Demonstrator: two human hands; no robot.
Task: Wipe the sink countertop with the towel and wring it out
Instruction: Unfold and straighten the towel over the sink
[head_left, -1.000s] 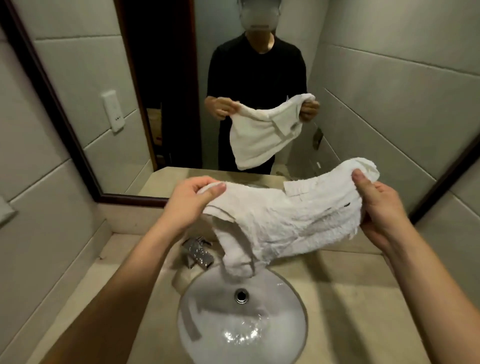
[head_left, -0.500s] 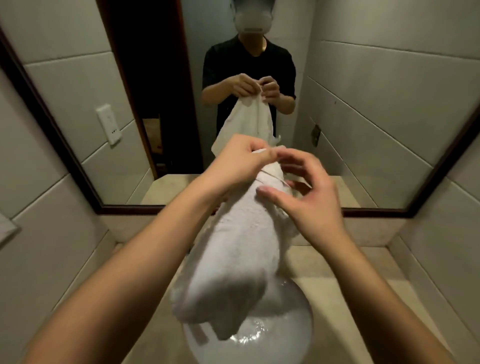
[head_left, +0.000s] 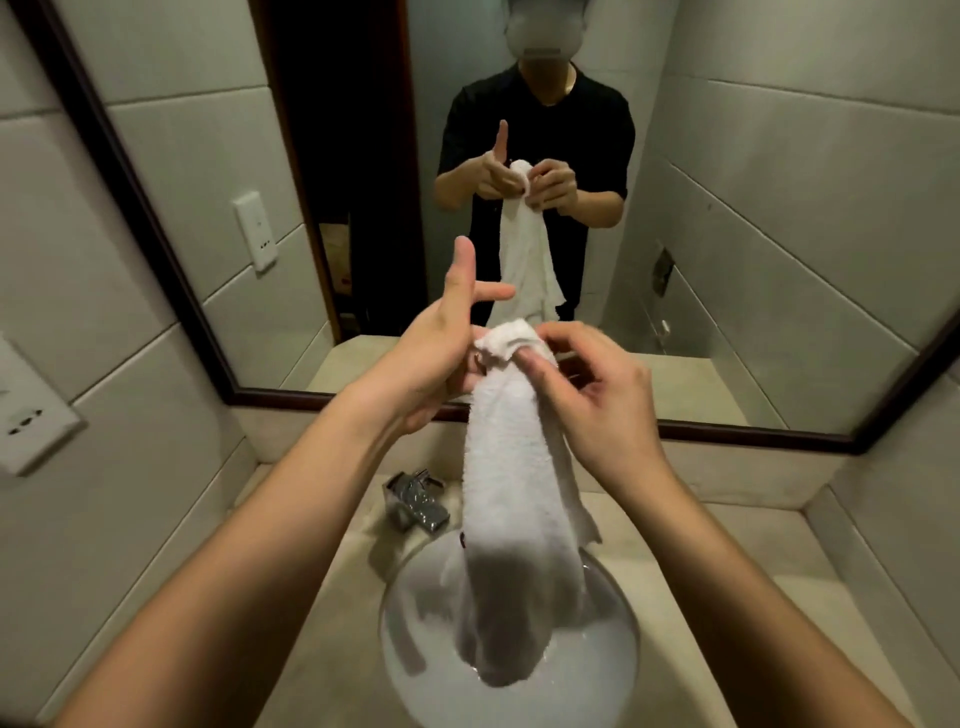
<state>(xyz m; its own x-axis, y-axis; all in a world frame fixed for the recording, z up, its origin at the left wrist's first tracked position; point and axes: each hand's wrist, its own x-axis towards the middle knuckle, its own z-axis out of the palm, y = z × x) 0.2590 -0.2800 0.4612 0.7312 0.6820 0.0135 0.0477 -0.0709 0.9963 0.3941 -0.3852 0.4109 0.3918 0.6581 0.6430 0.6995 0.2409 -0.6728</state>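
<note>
So the white towel (head_left: 514, 493) is hanging long and bunched from both hands, straight down over the sink basin (head_left: 415, 654). Its bottom end is dangling at the bowl, and I can't tell if it's touching. The right hand (head_left: 597, 405) is pinching the top fold between thumb and fingertips. The left hand (head_left: 436, 358) seems to be grasping it with just the lower fingers, thumb and index finger sticking out free.

That's looking like a pretty thin grip for a towel that's probably wet and heavy. My guess is it's risking a slip and a flop into the basin before any real wringing gets going. And if the twisting ends up happening this high, water is likely going to be splashing onto the counter (head_left: 753, 623) and undoing the wipe. The chrome faucet (head_left: 415, 501) is sitting just beside the hanging towel too, so the loose end could be catching on it.

The counter is beige stone, looking a bit glossy around the basin. The room is feeling narrow, with big pale wall tiles. A dark-framed mirror (head_left: 779, 291) is reflecting the person, and a wall socket (head_left: 31, 421) is sitting on the left wall.
</note>
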